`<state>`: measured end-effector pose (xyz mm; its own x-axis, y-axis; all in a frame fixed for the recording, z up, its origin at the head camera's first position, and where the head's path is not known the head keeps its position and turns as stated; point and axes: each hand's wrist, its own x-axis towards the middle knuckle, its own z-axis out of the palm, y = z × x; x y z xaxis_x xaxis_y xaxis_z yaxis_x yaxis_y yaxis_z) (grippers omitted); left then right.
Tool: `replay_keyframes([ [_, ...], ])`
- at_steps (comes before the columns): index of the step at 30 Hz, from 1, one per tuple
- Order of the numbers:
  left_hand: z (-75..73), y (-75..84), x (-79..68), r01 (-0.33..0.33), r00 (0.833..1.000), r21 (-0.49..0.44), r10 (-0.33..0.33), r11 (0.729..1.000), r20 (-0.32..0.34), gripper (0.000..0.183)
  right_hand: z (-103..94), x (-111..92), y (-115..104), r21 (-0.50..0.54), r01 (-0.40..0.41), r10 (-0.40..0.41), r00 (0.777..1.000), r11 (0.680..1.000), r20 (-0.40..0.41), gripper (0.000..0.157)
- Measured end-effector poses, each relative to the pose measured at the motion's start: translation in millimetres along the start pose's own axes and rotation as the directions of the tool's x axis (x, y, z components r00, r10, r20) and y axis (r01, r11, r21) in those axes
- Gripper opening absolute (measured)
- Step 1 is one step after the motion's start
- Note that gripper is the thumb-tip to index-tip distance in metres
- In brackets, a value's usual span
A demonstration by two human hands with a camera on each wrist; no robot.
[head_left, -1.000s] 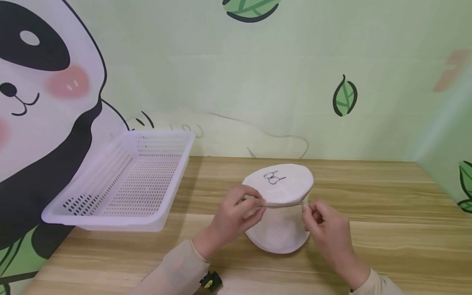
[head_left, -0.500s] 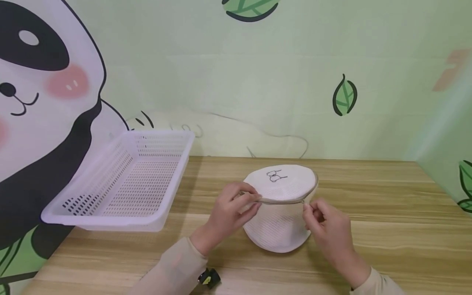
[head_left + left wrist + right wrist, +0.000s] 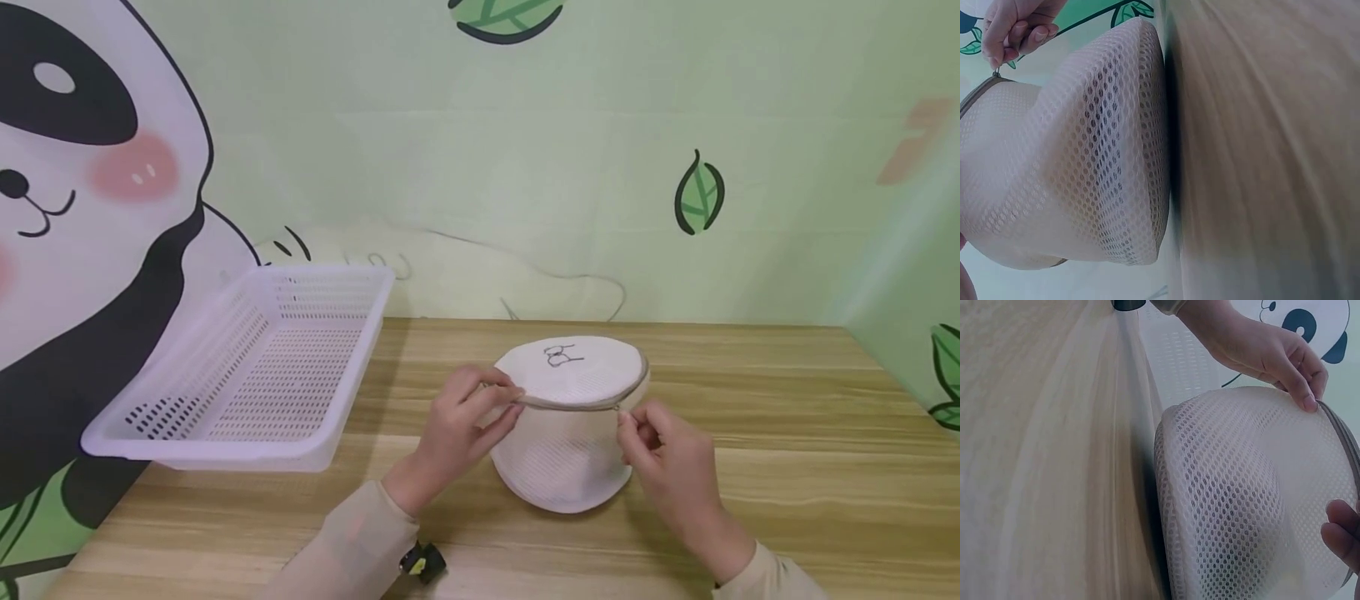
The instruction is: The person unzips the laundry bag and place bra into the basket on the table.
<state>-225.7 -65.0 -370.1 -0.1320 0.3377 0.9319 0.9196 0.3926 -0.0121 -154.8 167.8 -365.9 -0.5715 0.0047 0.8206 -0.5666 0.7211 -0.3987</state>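
A white mesh laundry bag [image 3: 562, 462], round and upright, stands on the table between the two hands. Its flat top carries a small dark line drawing [image 3: 561, 356], and a grey-brown zipper [image 3: 570, 407] runs round the rim. The left hand [image 3: 461, 437] pinches the rim at the near left, thumb below and fingers above. At the near right, the right hand [image 3: 670, 467] pinches the zipper pull [image 3: 996, 73] between thumb and curled forefinger. In the right wrist view the left fingertips press the zipper edge [image 3: 1339, 428]. What the bag contains cannot be made out through the mesh.
A white plastic basket [image 3: 315, 454] with slotted walls stands at the left of the wooden table [image 3: 787, 467]. A small black object [image 3: 423, 564] lies beside the left sleeve. Behind the table rises a green wall [image 3: 525, 167] with a panda and leaves.
The left hand has moved slightly left and up along the rim. The bag's top has shifted a little right and tilted less; the right hand stays nearly in place, still on the zipper pull.
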Motion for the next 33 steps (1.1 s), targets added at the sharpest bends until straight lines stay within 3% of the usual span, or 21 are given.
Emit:
replay_keyframes([
  [5,-0.6,-2.7,-1.6,0.024,1.0,0.018,-0.024,1.0,-0.003,0.022,1.4,-1,-1,0.018,0.027,-0.027,1.0,0.999,-0.001,0.019],
  [13,-3.7,-2.9,-0.6,0.067,0.996,0.041,-0.069,0.997,0.057,0.015,2.7,-1,-1,0.036,0.04,-0.04,0.999,0.999,-0.001,0.02],
  [20,-3.3,-0.1,4.3,0.042,0.993,0.103,-0.053,0.994,0.109,0.03,3.7,-2,-2,0.038,0.074,-0.074,0.997,0.997,-0.011,0.02],
  [27,-3.4,17.7,14.9,0.01,0.986,0.104,-0.027,0.995,0.165,0.047,6.3,-5,-2,0.023,0.108,-0.107,0.994,0.994,-0.018,0.018],
  [33,-0.9,38.8,21.4,-0.012,0.989,0.121,-0.006,0.993,0.145,0.053,9.2,-9,-6,0.038,0.137,-0.137,0.99,0.99,-0.016,0.018],
])
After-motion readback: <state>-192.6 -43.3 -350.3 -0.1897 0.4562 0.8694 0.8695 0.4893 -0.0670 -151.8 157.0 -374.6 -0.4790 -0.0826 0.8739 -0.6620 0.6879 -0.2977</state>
